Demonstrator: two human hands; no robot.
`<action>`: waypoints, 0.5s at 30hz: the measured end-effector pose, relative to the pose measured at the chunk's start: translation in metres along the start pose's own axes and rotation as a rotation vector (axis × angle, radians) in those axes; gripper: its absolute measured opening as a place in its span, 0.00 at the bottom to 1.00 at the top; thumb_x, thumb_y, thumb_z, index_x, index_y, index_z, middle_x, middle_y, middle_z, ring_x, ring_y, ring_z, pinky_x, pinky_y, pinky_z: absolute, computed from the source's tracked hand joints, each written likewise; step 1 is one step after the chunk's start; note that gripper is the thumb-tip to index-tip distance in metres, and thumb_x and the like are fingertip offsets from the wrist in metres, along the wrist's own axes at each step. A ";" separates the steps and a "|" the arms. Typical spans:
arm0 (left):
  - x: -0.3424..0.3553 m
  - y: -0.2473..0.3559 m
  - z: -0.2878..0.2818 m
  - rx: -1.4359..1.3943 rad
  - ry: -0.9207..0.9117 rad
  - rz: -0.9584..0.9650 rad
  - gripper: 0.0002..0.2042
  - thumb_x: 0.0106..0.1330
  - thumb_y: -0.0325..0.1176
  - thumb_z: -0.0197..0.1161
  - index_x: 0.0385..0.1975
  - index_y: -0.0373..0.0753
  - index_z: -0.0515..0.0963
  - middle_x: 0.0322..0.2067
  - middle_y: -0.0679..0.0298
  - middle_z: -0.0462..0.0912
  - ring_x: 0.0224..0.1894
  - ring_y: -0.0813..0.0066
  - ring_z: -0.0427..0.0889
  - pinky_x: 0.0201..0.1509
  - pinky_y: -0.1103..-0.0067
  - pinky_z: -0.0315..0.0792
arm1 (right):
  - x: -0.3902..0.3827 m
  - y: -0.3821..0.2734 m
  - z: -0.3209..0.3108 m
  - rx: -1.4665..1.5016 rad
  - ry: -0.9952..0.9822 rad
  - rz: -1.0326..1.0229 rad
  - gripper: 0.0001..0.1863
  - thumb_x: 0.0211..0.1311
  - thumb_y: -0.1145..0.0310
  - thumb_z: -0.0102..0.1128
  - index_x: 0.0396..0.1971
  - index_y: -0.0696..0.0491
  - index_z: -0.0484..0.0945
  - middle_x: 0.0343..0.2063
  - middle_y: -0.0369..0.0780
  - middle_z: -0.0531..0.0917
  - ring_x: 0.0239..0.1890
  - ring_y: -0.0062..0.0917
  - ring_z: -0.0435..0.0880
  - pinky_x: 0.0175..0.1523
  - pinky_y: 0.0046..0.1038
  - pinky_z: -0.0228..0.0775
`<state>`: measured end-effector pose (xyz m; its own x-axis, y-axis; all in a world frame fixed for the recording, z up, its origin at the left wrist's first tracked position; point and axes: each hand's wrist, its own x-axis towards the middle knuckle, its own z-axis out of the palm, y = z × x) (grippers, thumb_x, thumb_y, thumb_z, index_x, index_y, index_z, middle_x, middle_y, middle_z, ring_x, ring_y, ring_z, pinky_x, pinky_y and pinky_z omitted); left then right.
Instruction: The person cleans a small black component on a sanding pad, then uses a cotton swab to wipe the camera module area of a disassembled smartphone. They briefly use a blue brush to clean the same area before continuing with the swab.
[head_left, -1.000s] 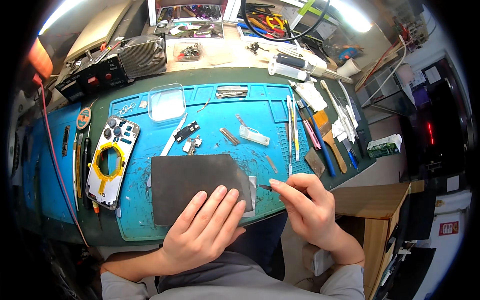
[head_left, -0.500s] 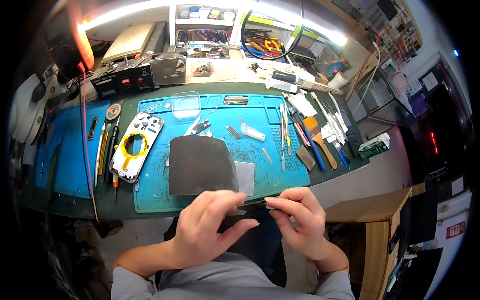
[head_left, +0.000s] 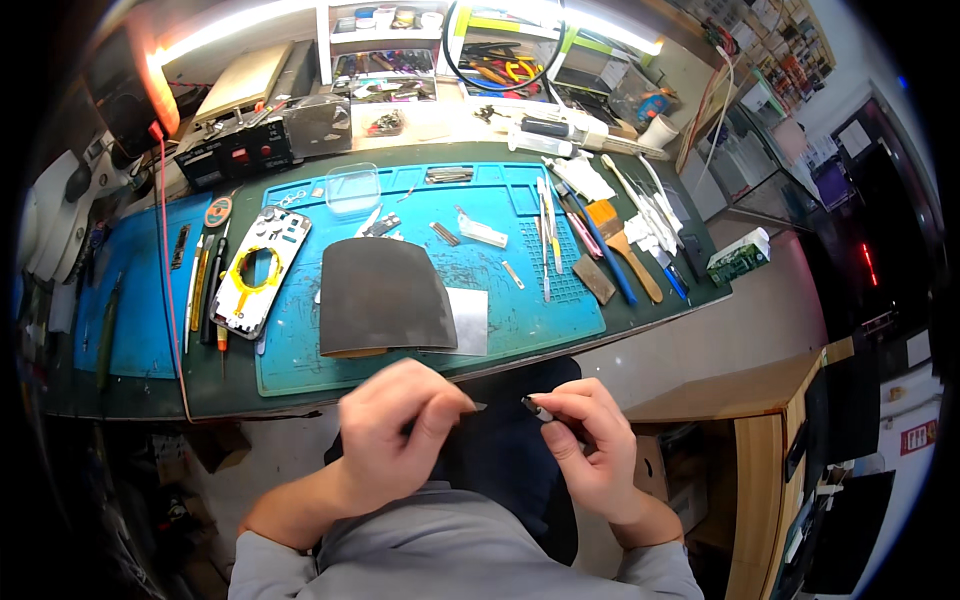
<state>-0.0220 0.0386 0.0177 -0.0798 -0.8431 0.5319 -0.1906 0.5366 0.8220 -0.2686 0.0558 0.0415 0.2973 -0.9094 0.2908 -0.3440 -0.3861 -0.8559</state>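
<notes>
My left hand [head_left: 397, 425] is closed, thumb against the curled fingers. A small pale tip shows at its fingertips, too little to name. Across a short gap, my right hand [head_left: 592, 445] pinches a small dark-tipped piece [head_left: 537, 409] with a whitish side between thumb and fingers. Both hands hover in front of the bench edge, above my lap. Just beyond them a curved dark grey sheet, like sandpaper, [head_left: 385, 295] lies on the blue mat [head_left: 520, 325], its near edge showing brown. A light grey flat square [head_left: 471, 322] sticks out from under its right side.
A white phone frame with a yellow ring [head_left: 262, 270] lies left, near several slim tools. A clear box [head_left: 353, 188] stands at the mat's back. Tweezers [head_left: 546, 240], a brush [head_left: 634, 265] and a blue-handled tool [head_left: 612, 262] lie right. A wooden cabinet [head_left: 720, 390] stands at the right.
My left hand has drawn back from the right and its spread thumb and fingers have closed. The right hand keeps its pinch, with more of the dark-tipped piece showing. The whole view has shifted slightly.
</notes>
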 end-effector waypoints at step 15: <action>-0.028 -0.022 0.045 -0.295 -0.007 -0.198 0.07 0.65 0.21 0.78 0.41 0.36 0.89 0.38 0.62 0.85 0.33 0.78 0.85 0.34 0.81 0.78 | -0.024 0.040 0.038 0.750 -0.028 0.322 0.10 0.74 0.79 0.69 0.51 0.60 0.80 0.50 0.41 0.80 0.44 0.20 0.83 0.49 0.23 0.81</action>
<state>-0.0601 0.0492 -0.0245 -0.0766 -0.9314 0.3560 0.0878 0.3493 0.9329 -0.2560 0.0682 -0.0156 0.3111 -0.9501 -0.0210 0.2682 0.1089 -0.9572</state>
